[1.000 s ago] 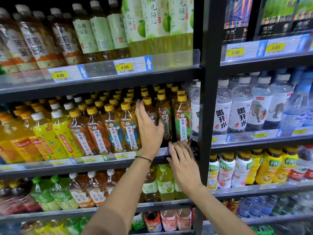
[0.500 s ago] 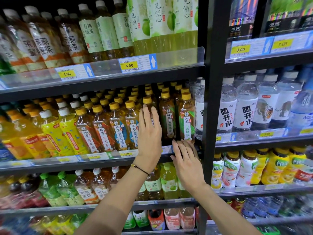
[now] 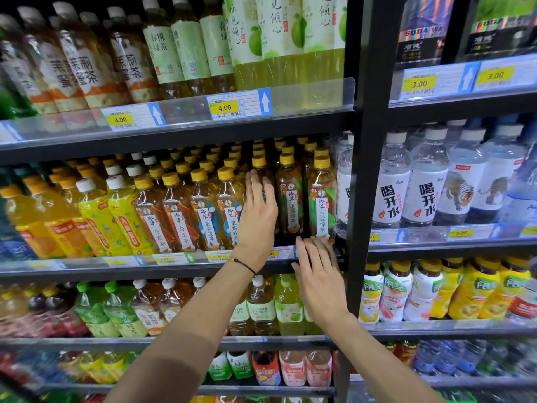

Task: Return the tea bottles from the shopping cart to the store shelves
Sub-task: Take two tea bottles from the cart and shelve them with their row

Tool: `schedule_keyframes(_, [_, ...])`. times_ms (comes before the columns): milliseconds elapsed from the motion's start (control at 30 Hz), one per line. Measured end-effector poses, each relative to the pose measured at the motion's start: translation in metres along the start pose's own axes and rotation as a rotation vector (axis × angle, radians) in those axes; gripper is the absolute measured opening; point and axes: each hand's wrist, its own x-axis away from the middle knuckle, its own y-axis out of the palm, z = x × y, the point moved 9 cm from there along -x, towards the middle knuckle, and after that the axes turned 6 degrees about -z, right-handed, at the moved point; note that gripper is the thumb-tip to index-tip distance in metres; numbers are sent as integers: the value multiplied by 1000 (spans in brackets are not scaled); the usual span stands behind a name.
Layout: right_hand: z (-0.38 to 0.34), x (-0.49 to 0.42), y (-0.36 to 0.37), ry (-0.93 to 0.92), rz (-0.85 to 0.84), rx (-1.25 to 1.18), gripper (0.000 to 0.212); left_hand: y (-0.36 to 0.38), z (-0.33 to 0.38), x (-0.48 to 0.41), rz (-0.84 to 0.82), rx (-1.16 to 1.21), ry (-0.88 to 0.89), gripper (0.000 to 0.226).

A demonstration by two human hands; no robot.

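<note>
The middle shelf [image 3: 162, 261] holds rows of yellow-capped amber tea bottles. My left hand [image 3: 257, 219] lies flat with straight fingers against the front of one tea bottle [image 3: 258, 162], hiding its label. This bottle stands upright in the row, between a blue-labelled jasmine tea bottle [image 3: 231, 210] and two green-labelled tea bottles [image 3: 292, 199]. My right hand [image 3: 319, 271] rests with spread fingers on the shelf's front edge, just below the right green tea bottle [image 3: 322, 199], and holds nothing. The shopping cart is out of view.
A black upright post [image 3: 367, 170] divides this bay from water bottles [image 3: 390, 193] on the right. Larger tea bottles fill the shelf above [image 3: 186, 48]. More drinks stand on the shelves below [image 3: 261, 309]. Price strips [image 3: 232, 107] line every shelf edge.
My left hand has gone from curled around the tea bottle to flat against its front. My right hand has stayed at the shelf edge.
</note>
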Motion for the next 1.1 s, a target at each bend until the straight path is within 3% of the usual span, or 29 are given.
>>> schedule_keyframes(167, [-4,-1,-3,16,-53,-15,52,-5,0,17,31,-53,63,67])
schedule_keyframes(267, [-10,-2,-14,30,-74,-4,49,-10,-10,42,104,-77,135,34])
schedule_keyframes(400, [-21,-8,-35,29,-158,63,51,-7,-35,75,28,-66,129,15])
schedule_keyframes(600, [-51,-2,-73,13,-199,146,53,-9,-62,107,-144,-49,102,29])
schedule_keyframes(767, [-61,54,-95,96,-263,193,50,1,-53,147,-309,-30,168,46])
schedule_keyframes(900, [-33,132,-111,243,-411,260,53,18,3,196,-433,0,310,41])
schedule_keyframes(1100, [50,290,-164,629,-617,341,55,40,130,272,-685,160,597,49])
